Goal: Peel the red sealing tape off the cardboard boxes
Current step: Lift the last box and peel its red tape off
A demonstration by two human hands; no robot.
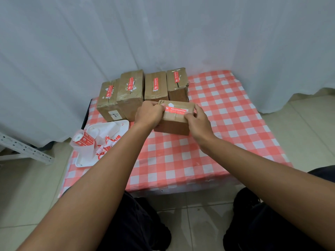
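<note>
Because a red-and-white checked cloth covers the whole tabletop (208, 147), everything here is placed against its edges: 4 cardboard boxes (130, 95) stand in a row along the far edge toward the far-left corner, each with a strip of red tape on top, some strips already torn and ragged. A 5th box (175, 122) sits just in front of that row, near the middle of the tabletop, and both hands are on it. By the left edge lies a white tray (101, 142) holding a tape roll (84, 139) and a heap of peeled scraps (107, 145). The left hand (149, 114) grips the box's left end, its fingers curled over the top edge at the end of the red tape strip (176, 109). The right hand (197, 120) holds the right end, thumb and fingers curled round the near corner beside the strip's other end. The box looks light and fairly stiff, so it likely needs bracing while pulled on. The tape seems thin and papery, and judging by the scraps it probably tears easily; the best hold would be a lifted corner at 1 end, pinched close to the cardboard and drawn low along the strip.
</note>
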